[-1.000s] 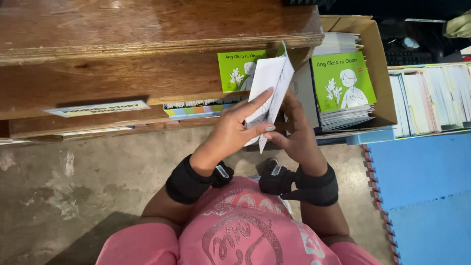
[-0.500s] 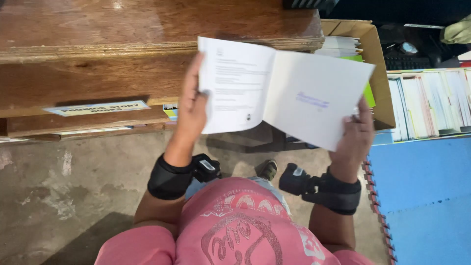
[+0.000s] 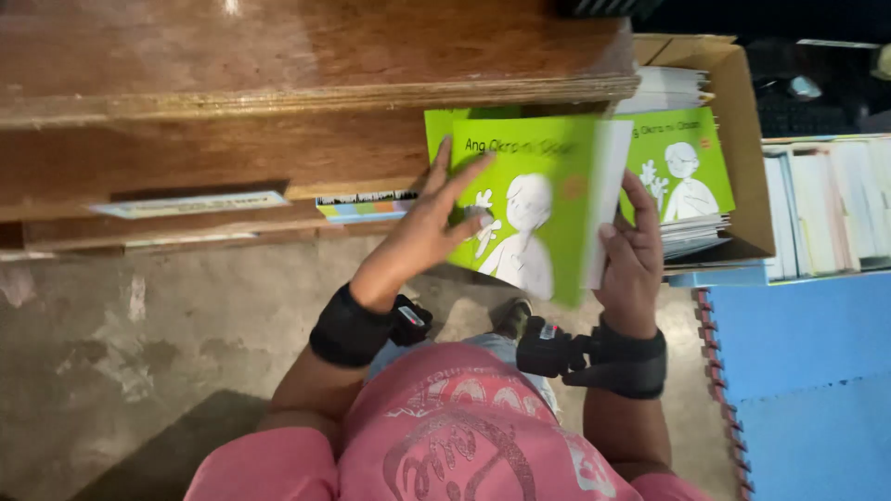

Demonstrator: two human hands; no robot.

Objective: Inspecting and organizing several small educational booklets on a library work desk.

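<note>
Item: green booklet (image 3: 534, 213), thin, with a white cartoon figure on its cover. I see it closed, cover up, held in the air in front of the wooden shelf (image 3: 278, 56) and just left of the cardboard box (image 3: 742, 139).

Left hand (image 3: 432, 227): fingers spread flat and wide on the cover, pressing rather than gripping; black wrist strap below it.

Right hand (image 3: 636, 255): fingers curled round the booklet's right edge, thumb on top, pinching the white page edges (image 3: 603, 199) together; black wrist strap with a small device.

Box contents: a stack of the same green booklets (image 3: 682, 176), top one cover up, more white page edges behind it.

Elsewhere: flat printed sheets (image 3: 190, 204) on a lower ledge, a row of upright booklets (image 3: 826, 209) to the right, blue foam mat (image 3: 807, 380), concrete floor (image 3: 121, 353).

Progress, as I judge it: this booklet looks folded shut and squared, but it is not yet on the stack; the upright row suggests more to handle.
</note>
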